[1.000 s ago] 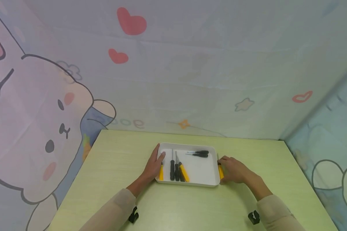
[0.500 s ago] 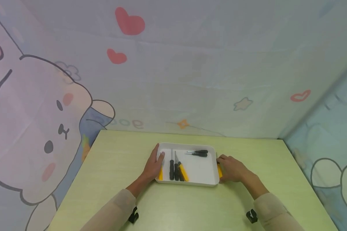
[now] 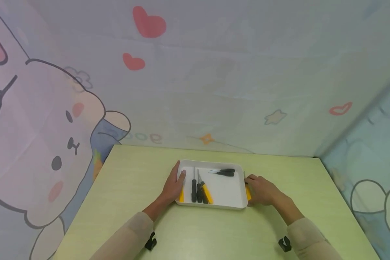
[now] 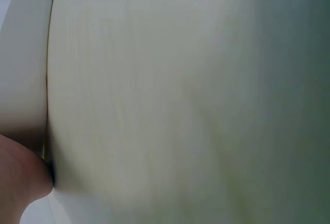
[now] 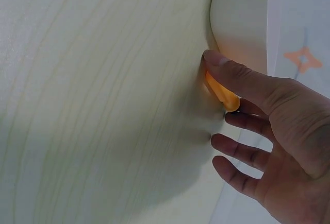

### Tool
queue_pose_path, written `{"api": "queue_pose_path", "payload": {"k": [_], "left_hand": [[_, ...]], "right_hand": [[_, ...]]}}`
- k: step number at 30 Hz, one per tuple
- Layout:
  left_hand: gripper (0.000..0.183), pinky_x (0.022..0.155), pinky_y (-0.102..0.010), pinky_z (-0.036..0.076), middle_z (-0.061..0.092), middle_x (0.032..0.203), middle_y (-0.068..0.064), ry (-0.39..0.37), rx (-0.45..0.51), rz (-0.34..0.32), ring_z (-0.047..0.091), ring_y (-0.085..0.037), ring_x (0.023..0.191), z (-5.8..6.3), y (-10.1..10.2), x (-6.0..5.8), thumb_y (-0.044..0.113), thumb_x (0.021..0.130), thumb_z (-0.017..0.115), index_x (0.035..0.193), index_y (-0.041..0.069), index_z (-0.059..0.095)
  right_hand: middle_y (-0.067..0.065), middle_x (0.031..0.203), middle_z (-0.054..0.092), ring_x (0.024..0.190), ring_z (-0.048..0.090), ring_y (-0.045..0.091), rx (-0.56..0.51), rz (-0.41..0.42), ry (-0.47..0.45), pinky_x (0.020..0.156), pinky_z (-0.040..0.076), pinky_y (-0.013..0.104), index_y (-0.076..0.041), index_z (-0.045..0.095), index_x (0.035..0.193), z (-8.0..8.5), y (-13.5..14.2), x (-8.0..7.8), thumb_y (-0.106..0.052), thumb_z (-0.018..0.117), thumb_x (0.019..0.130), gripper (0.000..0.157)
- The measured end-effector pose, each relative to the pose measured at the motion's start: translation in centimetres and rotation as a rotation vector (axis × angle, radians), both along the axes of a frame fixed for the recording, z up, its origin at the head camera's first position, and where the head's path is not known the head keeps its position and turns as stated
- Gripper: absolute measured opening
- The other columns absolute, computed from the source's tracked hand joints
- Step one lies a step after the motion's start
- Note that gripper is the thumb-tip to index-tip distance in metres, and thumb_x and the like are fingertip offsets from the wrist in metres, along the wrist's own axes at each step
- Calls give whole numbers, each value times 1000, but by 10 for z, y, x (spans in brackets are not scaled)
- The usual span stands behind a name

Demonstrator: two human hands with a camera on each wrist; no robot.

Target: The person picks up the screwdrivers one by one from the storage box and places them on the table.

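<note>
A shallow white tray (image 3: 227,193) sits on the table, and my left hand (image 3: 174,185) grips its left side with the thumb over the rim. In the left wrist view, part of that hand (image 4: 23,175) lies against the tray's outer wall (image 4: 23,69). Just outside the tray's right wall, my right hand (image 3: 260,190) pinches a yellow-handled screwdriver (image 3: 248,192) standing along it. The right wrist view shows thumb and fingers at the yellow handle (image 5: 219,87), other fingers spread. Inside the tray lie black screwdrivers (image 3: 194,191), a yellow-handled one (image 3: 207,194) and another yellow handle (image 3: 181,196) under my left thumb.
Two small black-handled screwdrivers (image 3: 225,174) lie crosswise at the tray's back right. The light wooden table (image 3: 143,162) meets a printed cloth backdrop (image 3: 195,90) behind. Black clips (image 3: 151,241) show beside both sleeves.
Nearly nothing differs: both hands keep their places at the tray and the yellow-handled screwdriver. Only the head view shifts slightly.
</note>
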State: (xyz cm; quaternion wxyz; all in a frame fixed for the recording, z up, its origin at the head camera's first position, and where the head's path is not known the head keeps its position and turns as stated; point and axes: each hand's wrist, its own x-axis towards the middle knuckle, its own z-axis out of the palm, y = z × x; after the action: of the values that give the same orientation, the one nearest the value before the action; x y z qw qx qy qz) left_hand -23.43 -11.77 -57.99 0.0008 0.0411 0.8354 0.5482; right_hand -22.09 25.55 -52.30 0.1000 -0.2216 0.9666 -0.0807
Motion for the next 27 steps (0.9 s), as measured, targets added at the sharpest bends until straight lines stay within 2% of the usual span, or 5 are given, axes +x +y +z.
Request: {"api": "queue_pose_path", "payload": {"k": [7, 17, 27], "left_hand": [[66, 129, -55, 17, 22, 175, -12, 2, -2, 0, 21, -34, 160, 1, 0, -1, 38, 115, 41, 171, 10, 19], [66, 129, -53, 17, 22, 175, -11, -16, -12, 1, 21, -32, 160, -4, -1, -2, 40, 115, 41, 171, 13, 18], [66, 128, -55, 18, 23, 175, -13, -3, -11, 7, 22, -35, 160, -5, -1, -2, 39, 115, 41, 171, 10, 19]], "right_hand": [[17, 144, 60, 124, 59, 41, -14, -14, -8, 102, 53, 57, 1, 62, 142, -3, 3, 1, -33, 98, 73, 85], [18, 145, 58, 126, 57, 42, -46, -12, -18, 102, 53, 58, 1, 60, 144, -7, 6, 2, -34, 97, 74, 87], [19, 147, 57, 126, 55, 41, -52, -6, -3, 102, 53, 57, 2, 57, 148, -10, 9, 4, -35, 96, 76, 90]]}}
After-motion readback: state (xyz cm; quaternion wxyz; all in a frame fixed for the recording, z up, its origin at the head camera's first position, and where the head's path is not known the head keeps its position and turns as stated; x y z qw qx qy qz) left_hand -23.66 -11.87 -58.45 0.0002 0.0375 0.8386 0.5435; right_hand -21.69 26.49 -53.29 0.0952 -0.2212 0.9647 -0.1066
